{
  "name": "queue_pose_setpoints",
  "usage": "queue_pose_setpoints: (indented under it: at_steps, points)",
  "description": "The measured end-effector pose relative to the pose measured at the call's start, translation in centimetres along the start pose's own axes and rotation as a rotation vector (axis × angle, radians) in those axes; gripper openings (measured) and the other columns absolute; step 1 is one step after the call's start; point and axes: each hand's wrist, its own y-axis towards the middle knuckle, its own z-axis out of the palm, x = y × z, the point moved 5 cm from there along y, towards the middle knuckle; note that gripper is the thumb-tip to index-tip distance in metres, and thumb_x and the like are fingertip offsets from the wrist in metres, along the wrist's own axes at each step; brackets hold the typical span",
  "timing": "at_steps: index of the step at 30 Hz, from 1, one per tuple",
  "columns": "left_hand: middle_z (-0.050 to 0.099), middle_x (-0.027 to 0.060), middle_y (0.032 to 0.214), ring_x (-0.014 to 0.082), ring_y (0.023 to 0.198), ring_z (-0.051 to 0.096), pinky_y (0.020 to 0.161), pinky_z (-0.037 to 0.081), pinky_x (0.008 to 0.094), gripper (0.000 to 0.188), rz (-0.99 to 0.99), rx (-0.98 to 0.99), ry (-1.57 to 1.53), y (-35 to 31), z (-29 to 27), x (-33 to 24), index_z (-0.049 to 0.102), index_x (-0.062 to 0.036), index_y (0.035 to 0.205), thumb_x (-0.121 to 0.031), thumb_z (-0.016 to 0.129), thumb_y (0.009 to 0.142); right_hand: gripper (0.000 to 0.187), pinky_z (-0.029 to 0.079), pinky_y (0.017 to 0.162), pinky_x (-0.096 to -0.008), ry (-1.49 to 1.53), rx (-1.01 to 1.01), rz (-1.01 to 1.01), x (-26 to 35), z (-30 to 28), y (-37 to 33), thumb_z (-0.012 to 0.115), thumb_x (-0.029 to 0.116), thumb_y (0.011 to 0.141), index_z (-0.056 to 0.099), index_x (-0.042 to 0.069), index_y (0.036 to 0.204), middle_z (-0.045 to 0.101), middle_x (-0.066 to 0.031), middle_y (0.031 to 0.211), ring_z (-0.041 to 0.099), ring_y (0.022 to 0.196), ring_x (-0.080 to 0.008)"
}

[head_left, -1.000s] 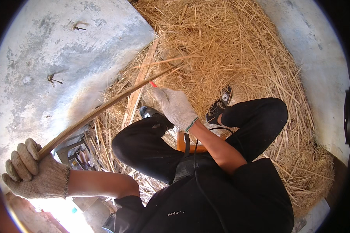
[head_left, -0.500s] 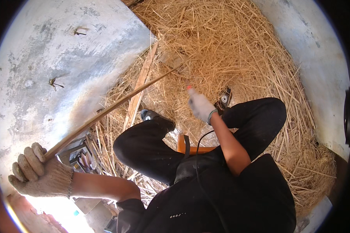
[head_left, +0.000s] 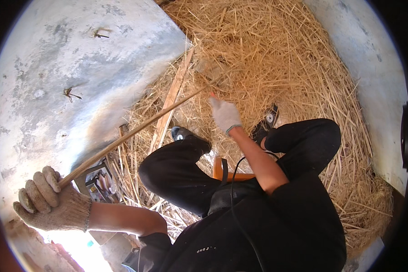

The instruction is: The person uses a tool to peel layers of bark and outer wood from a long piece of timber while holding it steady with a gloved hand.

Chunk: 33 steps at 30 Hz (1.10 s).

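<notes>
My left hand (head_left: pixel 54 199), in a knitted work glove, is closed round the near end of a long, thin bamboo strip (head_left: pixel 136 130). The strip slants up and to the right across the view, its far end reaching the straw (head_left: pixel 258 50). My right hand (head_left: pixel 225 114), in a paler glove, is closed near that far end, just below the strip. From its fingers pokes a small orange-red piece (head_left: pixel 212 94), perhaps part of a hand tool; most of it is hidden by the glove. Whether it touches the strip I cannot tell.
A flat wooden slat (head_left: pixel 173 97) lies on the straw beneath the strip. An orange seat (head_left: pixel 220 170) shows between my legs. Left and right stand worn pale walls (head_left: pixel 45 99). A grey container (head_left: pixel 99 182) holding small items sits near my left forearm. A black cable (head_left: pixel 233 199) runs down my front.
My right hand has moved slightly left and closer to the strip. The left hand keeps its hold, and the whole view has shifted a little.
</notes>
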Motion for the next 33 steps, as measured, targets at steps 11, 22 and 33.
queue_pose_setpoints:
  at_steps: [11,22,33]
  points:
    - [0.023,-0.0075,0.046,0.0072,0.038,0.02,0.038,0.021,0.0271,0.046,-0.005,-0.018,0.019,0.4,-0.3,1.0,0.03,-0.022,0.061,-0.032,0.029,0.107,0.078,0.052,0.073,-0.0524,0.13,0.116,-0.128,4.0,-1.7,-2.3,0.033,0.065,0.1,0.067,-0.003,0.113,0.068,-0.0316,0.088,0.066,0.084,-0.0481]
    - [0.021,-0.008,0.047,0.0075,0.039,0.018,0.038,0.018,0.0287,0.048,0.028,0.001,-0.031,-0.5,1.1,0.0,0.028,-0.0223,0.061,-0.033,0.026,0.108,0.067,0.055,0.068,-0.0527,-0.245,-0.157,0.047,-3.0,0.0,6.4,0.036,0.059,0.102,0.071,0.002,0.099,0.07,-0.0255,0.083,0.069,0.081,-0.0454]
    - [0.022,-0.0065,0.045,0.0078,0.04,0.016,0.039,0.019,0.0269,0.05,-0.12,0.031,-0.335,-3.6,8.6,-4.3,0.03,-0.0215,0.059,-0.039,0.029,0.106,0.08,0.047,0.099,-0.0432,0.112,0.12,0.49,-20.9,5.7,7.7,0.03,0.066,0.1,0.056,0.001,0.138,0.057,-0.0241,0.138,0.058,0.125,-0.0345]
